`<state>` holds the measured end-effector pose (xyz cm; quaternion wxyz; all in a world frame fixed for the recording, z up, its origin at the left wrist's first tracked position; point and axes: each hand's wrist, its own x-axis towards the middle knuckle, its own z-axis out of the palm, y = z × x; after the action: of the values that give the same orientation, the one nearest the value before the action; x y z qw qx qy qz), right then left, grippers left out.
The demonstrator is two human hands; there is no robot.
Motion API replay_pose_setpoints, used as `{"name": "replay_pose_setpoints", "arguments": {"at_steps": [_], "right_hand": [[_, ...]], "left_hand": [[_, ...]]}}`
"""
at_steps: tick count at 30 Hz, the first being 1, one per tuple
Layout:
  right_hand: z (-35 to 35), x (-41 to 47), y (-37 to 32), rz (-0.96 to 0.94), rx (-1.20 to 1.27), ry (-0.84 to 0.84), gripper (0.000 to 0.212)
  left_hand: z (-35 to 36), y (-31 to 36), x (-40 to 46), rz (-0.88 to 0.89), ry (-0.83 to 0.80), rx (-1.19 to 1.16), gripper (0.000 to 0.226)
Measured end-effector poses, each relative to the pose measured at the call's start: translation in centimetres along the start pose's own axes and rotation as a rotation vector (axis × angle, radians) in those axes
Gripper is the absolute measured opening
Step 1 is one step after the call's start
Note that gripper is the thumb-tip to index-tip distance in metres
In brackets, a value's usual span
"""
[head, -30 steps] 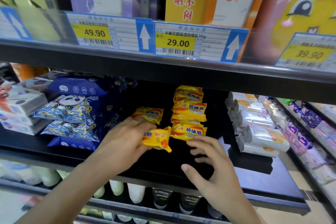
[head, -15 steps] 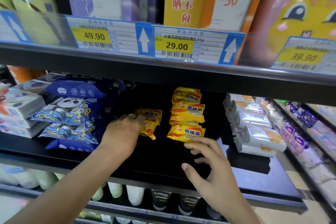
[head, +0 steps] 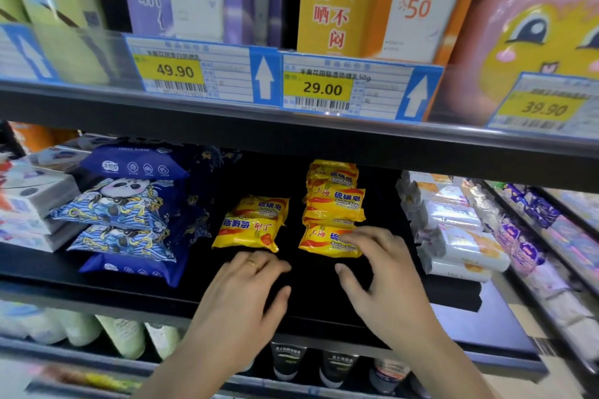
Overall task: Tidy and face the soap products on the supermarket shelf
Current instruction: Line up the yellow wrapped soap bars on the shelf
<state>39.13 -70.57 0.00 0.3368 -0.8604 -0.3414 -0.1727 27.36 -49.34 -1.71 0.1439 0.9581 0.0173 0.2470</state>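
Observation:
Yellow sulfur soap packs lie on the black middle shelf (head: 311,308). A left pair has an upside-down pack (head: 248,234) in front and another pack (head: 262,208) behind it. To the right, a front pack (head: 319,238) lies before a stack of soap packs (head: 334,191). My left hand (head: 246,298) hovers just in front of the upside-down pack, fingers loosely bent, holding nothing. My right hand (head: 379,275) rests its fingertips on the front right pack, fingers spread.
Blue panda-print wipe packs (head: 126,217) are stacked at the left, white soap packs (head: 453,236) at the right. Sunscreen boxes and price tags (head: 317,87) fill the shelf above. Bottles (head: 288,363) stand on the shelf below.
My left hand set the soap pack down in front of the left pack, let go and drew back. My right hand moved forward onto the front right pack.

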Motion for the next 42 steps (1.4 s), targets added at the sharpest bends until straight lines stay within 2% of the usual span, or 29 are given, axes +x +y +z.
{"name": "replay_pose_setpoints", "arguments": {"at_steps": [3,6,14,19,25,31,35,38,42], "right_hand": [[0.4,1.1,0.7,0.035,-0.097,-0.115,0.051],[1.4,1.5,1.2,0.092,-0.058,-0.165,0.053],[1.8,1.3,1.4,0.086,0.014,-0.05,0.039],[1.0,-0.5,1.1,0.024,0.18,-0.006,0.043],[0.8,-2.1,0.3,-0.025,0.395,0.014,0.053],[0.8,-2.6,0.3,-0.095,0.35,0.109,0.056],[1.1,-3.0,0.4,-0.208,0.249,0.172,0.052],[1.3,-3.1,0.5,-0.238,0.23,0.195,0.051],[1.2,-3.2,0.4,-0.241,0.262,0.143,0.048]], "left_hand": [[0.9,-0.2,-0.5,-0.022,-0.003,0.012,0.037],[1.0,-0.4,-0.5,-0.045,-0.018,0.011,0.034],[0.7,-0.6,-0.2,-0.091,-0.103,-0.055,0.041],[0.4,-0.8,0.2,-0.107,-0.043,-0.247,0.07],[0.9,-0.9,1.1,0.087,0.014,-0.243,0.087],[1.8,-1.0,1.4,0.127,0.041,-0.265,0.08],[1.8,-0.8,1.3,0.147,0.05,-0.276,0.068],[1.9,-0.9,1.2,0.155,0.027,-0.281,0.078],[2.0,-0.9,1.1,0.15,0.025,-0.286,0.089]]}}
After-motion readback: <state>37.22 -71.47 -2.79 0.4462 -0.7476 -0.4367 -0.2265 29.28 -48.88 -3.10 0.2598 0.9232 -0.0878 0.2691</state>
